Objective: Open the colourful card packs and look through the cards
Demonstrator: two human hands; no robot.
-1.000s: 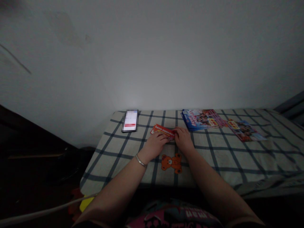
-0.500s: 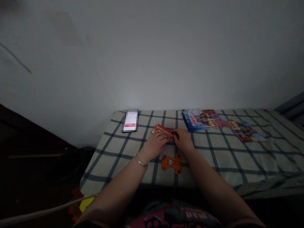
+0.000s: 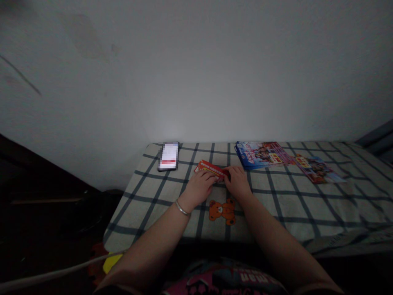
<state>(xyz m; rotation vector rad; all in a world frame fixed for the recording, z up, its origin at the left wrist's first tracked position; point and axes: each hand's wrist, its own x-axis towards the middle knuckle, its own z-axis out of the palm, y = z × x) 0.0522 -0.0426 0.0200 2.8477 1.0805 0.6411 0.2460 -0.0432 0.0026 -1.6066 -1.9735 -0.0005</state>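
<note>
A small red printed paper (image 3: 209, 167) lies on the checked cloth (image 3: 276, 200) near its far edge. My left hand (image 3: 199, 187), with a silver bangle on the wrist, rests on the paper's near left part with its fingers curled down onto it. My right hand (image 3: 238, 182) pinches the paper's right end. Most of the paper's near side is hidden under my fingers.
A phone (image 3: 168, 156) with a lit screen lies at the back left of the cloth. A blue leaflet stack (image 3: 260, 154) and a red leaflet (image 3: 317, 169) lie to the right. An orange bear print (image 3: 222, 210) marks the cloth between my wrists. The wall stands just behind.
Almost nothing has moved. Both hands stay on the red paper, with only slight shifting of the fingers at its right end.
</note>
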